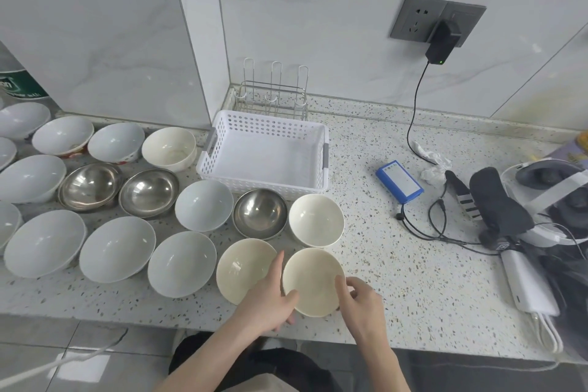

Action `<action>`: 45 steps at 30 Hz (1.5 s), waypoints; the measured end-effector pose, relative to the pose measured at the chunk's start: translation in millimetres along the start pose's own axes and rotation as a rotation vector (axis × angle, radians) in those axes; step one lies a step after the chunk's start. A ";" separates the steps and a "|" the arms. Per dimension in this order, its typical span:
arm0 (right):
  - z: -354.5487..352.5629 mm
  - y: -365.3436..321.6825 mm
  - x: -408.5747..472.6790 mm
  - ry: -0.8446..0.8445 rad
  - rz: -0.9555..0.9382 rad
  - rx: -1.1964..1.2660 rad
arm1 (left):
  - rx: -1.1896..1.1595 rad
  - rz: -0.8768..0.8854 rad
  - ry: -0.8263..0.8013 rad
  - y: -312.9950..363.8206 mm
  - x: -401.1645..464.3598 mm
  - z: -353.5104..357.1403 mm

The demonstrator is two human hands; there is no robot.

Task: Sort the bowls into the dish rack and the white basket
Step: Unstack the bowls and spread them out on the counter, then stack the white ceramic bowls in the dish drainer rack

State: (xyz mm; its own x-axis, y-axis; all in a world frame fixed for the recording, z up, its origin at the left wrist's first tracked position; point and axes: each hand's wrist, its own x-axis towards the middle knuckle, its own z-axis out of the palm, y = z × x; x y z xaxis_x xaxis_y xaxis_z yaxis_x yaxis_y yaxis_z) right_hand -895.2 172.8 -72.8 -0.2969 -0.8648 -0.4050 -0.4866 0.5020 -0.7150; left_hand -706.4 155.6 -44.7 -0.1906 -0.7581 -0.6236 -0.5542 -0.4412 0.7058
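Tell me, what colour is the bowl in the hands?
Cream bowl, best in the head view.

green label (pixel 24 86) on bottle at far left edge, white letters cut off, maybe "on", smaller line below unreadable, blue battery pack (pixel 399 181) with white label, print too small to read, headset sticker (pixel 501 246) illegible, no other text

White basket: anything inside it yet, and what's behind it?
The white basket holds nothing visible; its floor shows bare. Directly behind it stands the wire dish rack, with no bowls in it. The rack's base is hidden by the basket's back wall.
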 end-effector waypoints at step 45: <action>467.6 -348.0 -225.4 -0.818 -0.389 -0.135 | -0.872 -0.169 0.807 -375.0 -223.7 -444.9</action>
State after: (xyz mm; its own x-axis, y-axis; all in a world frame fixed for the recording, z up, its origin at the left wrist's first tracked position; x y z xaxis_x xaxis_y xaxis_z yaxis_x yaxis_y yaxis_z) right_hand -274.7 185.9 0.9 0.5573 -0.6887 -0.4638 -0.5375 0.1265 -0.8337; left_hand -95.4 277.1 -20.4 0.5674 -0.6041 -0.5596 0.2711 -0.5047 0.8196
